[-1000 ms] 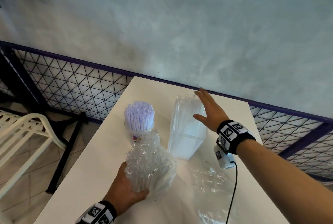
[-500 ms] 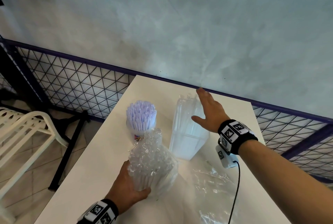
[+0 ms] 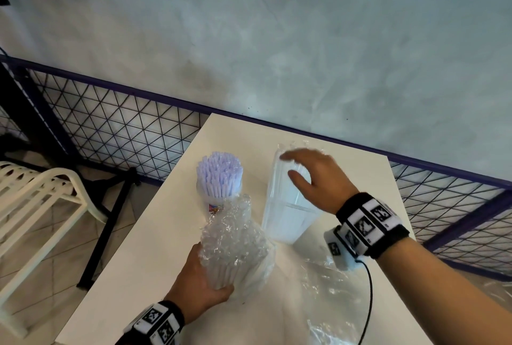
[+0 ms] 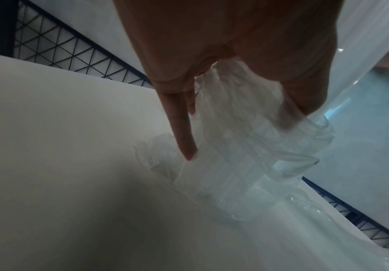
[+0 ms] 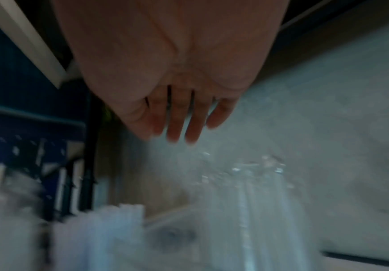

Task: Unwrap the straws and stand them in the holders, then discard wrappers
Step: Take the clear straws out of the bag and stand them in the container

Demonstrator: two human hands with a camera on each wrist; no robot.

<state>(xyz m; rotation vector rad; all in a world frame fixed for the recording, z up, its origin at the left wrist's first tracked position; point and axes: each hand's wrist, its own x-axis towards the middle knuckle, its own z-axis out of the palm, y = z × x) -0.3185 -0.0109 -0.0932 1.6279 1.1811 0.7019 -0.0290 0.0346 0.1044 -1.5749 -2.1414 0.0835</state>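
Note:
My left hand (image 3: pixel 203 281) grips a bundle of straws in crinkled clear wrap (image 3: pixel 235 245) near the table's front; the left wrist view shows the wrapped bundle (image 4: pixel 242 146) under my fingers (image 4: pixel 184 132). A round holder full of white straws (image 3: pixel 219 175) stands just behind it. To the right stands a tall clear pack of straws (image 3: pixel 288 200). My right hand (image 3: pixel 313 175) hovers over its top with fingers spread and straight, holding nothing; the right wrist view is blurred and shows the straight fingers (image 5: pixel 177 119) above the pack (image 5: pixel 246 201).
Loose clear wrapper film (image 3: pixel 332 297) lies on the white table (image 3: pixel 144 258) at the front right. A wire-mesh fence (image 3: pixel 116 128) runs behind the table, a grey wall beyond. A white slatted chair (image 3: pixel 30 200) stands on the left.
My right hand has swung left from the pack's right side to above its top, still moving. My left hand keeps its hold on the wrapped bundle.

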